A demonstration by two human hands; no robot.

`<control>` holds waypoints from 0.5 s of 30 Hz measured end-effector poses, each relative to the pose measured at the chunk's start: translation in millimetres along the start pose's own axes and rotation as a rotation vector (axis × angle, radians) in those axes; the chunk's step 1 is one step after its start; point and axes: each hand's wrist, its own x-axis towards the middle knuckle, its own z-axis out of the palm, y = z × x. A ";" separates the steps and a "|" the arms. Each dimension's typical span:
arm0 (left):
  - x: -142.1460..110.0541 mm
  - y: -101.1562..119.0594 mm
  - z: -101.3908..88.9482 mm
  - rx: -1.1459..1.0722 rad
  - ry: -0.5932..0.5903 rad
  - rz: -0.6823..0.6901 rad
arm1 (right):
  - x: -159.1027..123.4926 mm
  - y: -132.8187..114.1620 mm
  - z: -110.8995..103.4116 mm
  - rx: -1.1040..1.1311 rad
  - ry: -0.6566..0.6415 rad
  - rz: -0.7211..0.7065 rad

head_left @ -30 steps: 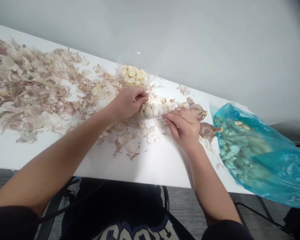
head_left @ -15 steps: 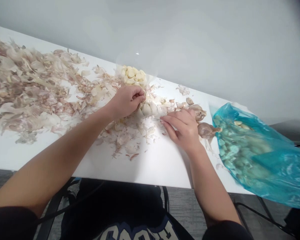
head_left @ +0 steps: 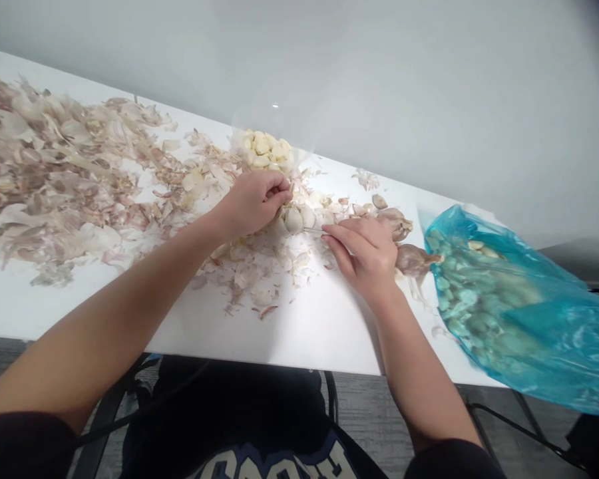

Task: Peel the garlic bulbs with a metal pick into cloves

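Note:
My left hand (head_left: 252,203) is curled shut on a garlic clove (head_left: 293,219) at the middle of the white table (head_left: 309,326). My right hand (head_left: 367,256) is closed around a thin knife, whose blade (head_left: 313,231) points left and touches the clove. Peeled yellow cloves (head_left: 265,150) fill a clear container just behind my left hand. An unpeeled garlic bulb (head_left: 413,259) lies right beside my right hand.
A wide heap of papery garlic skins (head_left: 54,179) covers the left of the table, with more scraps (head_left: 259,273) under my hands. A blue plastic bag (head_left: 509,309) full of garlic sits at the right edge. A grey wall rises behind.
My right hand has shifted slightly up and left, bringing the blade to the clove. My left hand has barely moved, still gripping the clove.

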 end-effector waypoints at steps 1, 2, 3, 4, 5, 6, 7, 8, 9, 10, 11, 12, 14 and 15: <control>0.0 0.1 0.0 0.004 -0.001 -0.006 | 0.2 -0.7 0.5 0.002 0.004 0.003; -0.1 0.1 0.1 0.007 -0.002 -0.013 | 0.3 -1.4 1.0 0.004 0.010 0.005; -0.3 0.1 0.2 0.010 -0.002 -0.017 | 0.4 -2.1 1.5 0.008 0.016 0.007; -0.5 -0.1 0.3 0.012 0.000 -0.016 | 0.6 -2.6 2.0 0.015 0.022 0.011; -0.7 -0.4 0.5 0.011 0.004 -0.008 | 0.7 -3.2 2.3 0.023 0.028 0.014; -0.8 -0.8 0.8 0.010 0.009 0.005 | 0.9 -3.7 2.4 0.031 0.031 0.015; -0.8 -1.3 1.1 0.008 0.013 0.019 | 1.1 -4.1 2.3 0.036 0.028 0.013; -0.7 -2.0 1.4 0.008 0.015 0.030 | 1.3 -4.6 2.0 0.034 0.017 0.006; -0.4 -2.6 1.7 0.010 0.017 0.034 | 1.7 -5.0 1.5 0.027 0.000 -0.008; 0.1 -3.4 1.9 0.015 0.021 0.028 | 2.1 -5.4 0.8 0.017 -0.021 -0.024; 0.6 -4.2 2.0 0.021 0.024 0.014 | 2.5 -5.7 0.0 0.008 -0.040 -0.041; 1.2 -5.0 1.9 0.025 0.028 -0.002 | 3.0 -6.0 -0.8 0.004 -0.055 -0.056; 2.2 -6.3 1.6 0.026 0.034 -0.024 | 3.8 -5.7 -2.5 0.007 -0.067 -0.071; 2.5 -6.7 1.4 0.023 0.032 -0.024 | 3.9 -5.1 -3.3 0.010 -0.067 -0.068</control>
